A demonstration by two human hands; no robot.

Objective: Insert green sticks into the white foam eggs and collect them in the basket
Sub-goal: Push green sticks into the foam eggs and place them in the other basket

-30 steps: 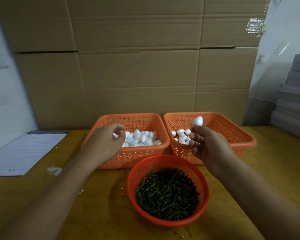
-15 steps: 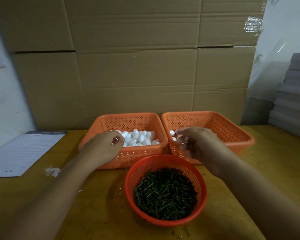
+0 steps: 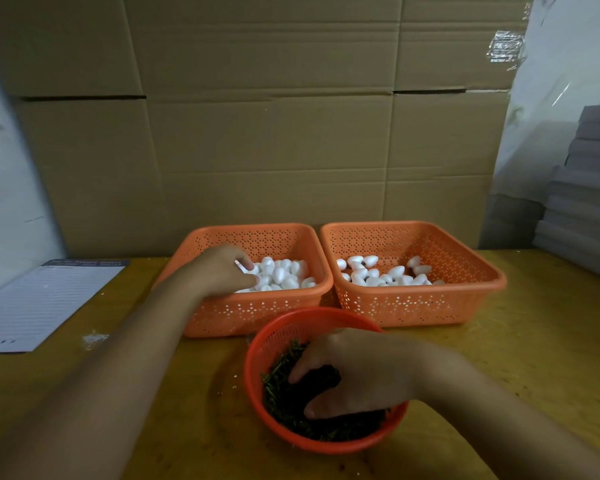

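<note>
Left hand (image 3: 222,270) reaches into the left basket (image 3: 257,315), fingers curled among the white foam eggs (image 3: 284,273); whether it grips one cannot be told. Right hand (image 3: 357,374), fingers bent down, digs in the round basket's (image 3: 267,344) green sticks (image 3: 281,386), grip unclear; right basket (image 3: 413,306) holds finished eggs (image 3: 385,277).

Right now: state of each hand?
Left hand: in the left basket, fingers curled among foam eggs; grip cannot be told.
Right hand: in the round basket, curled over green sticks; grip cannot be told.
</note>
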